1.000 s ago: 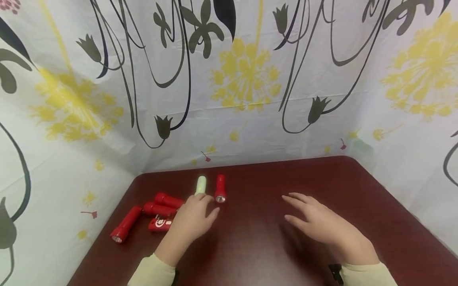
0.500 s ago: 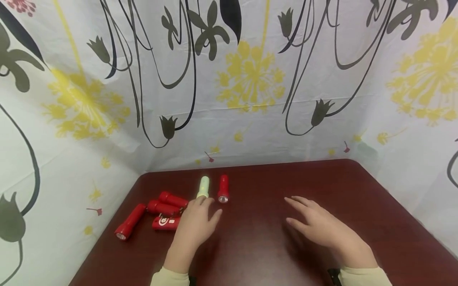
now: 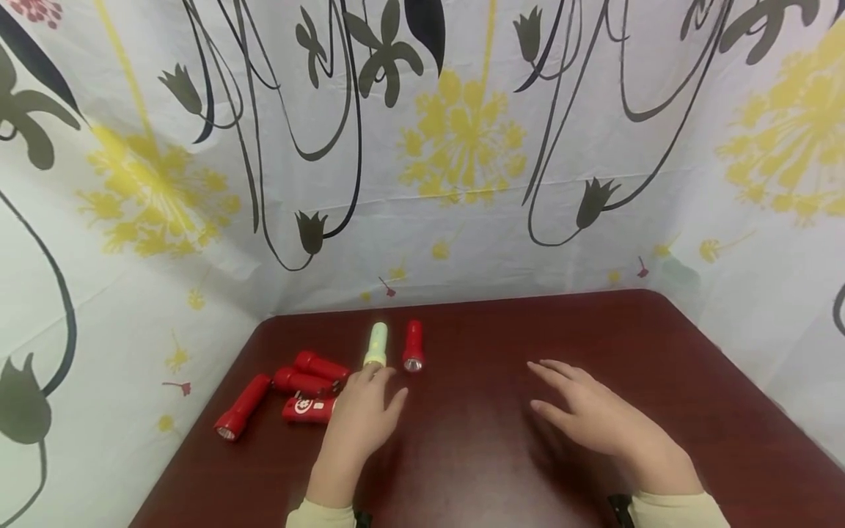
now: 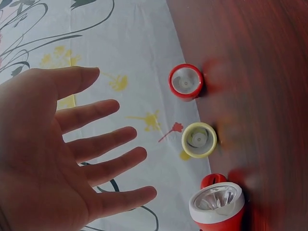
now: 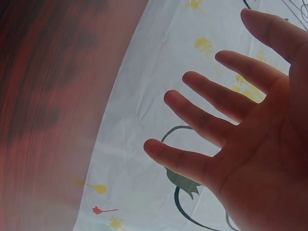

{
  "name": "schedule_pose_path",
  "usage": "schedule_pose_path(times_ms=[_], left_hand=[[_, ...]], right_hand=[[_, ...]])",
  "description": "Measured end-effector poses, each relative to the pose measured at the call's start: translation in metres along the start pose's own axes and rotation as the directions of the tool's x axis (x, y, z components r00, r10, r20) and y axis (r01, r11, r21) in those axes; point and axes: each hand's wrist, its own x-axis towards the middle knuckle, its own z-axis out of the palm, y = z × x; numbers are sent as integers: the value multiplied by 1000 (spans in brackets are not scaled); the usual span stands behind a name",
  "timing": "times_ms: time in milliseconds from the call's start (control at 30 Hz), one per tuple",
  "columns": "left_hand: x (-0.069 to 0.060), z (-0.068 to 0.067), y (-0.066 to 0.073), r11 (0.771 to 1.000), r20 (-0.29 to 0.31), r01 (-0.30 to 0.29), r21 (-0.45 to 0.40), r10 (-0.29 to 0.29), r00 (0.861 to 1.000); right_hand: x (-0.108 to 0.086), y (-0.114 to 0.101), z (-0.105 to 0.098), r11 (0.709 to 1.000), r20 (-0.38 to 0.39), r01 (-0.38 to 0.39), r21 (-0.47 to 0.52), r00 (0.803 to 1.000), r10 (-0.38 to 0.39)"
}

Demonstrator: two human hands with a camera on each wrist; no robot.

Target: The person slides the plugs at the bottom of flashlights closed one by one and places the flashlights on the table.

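My left hand (image 3: 361, 418) hovers over the left part of the table with fingers spread and holds nothing. Just beyond its fingertips lies a pale green flashlight (image 3: 377, 343), its lens end facing me. Beside that one, to the right, is a red flashlight (image 3: 413, 346). In the left wrist view the open palm (image 4: 43, 154) is apart from the red-rimmed lens (image 4: 186, 82), the pale yellow-rimmed lens (image 4: 199, 139) and a white-rimmed red flashlight (image 4: 219, 204). My right hand (image 3: 594, 414) is held above the table's right side; its fingers (image 5: 207, 125) are straight and touch no object.
Left of my left hand lie a red flashlight with a white emblem (image 3: 308, 410), partly hidden by the hand, two more red ones close together (image 3: 304, 382), and a slanted red flashlight (image 3: 243, 408). Patterned cloth (image 3: 462, 242) stands around the dark red table (image 3: 475, 469).
The head view has shifted slightly. My left hand has moved a little to the right, showing more of the red flashlights. The right hand and the flashlights stay much as they were.
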Motion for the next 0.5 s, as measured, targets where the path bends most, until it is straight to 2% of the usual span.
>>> schedule_pose_path(times_ms=[300,500], left_hand=[[3,7,-1,1000,21,10,5,-10,1000],[0,3,-3,1000,21,24,-14,-24,1000]], right_hand=[[-2,0,-1,1000,41,-24,19,999,23],[-1,0,0,1000,48,-9,26,999,8]])
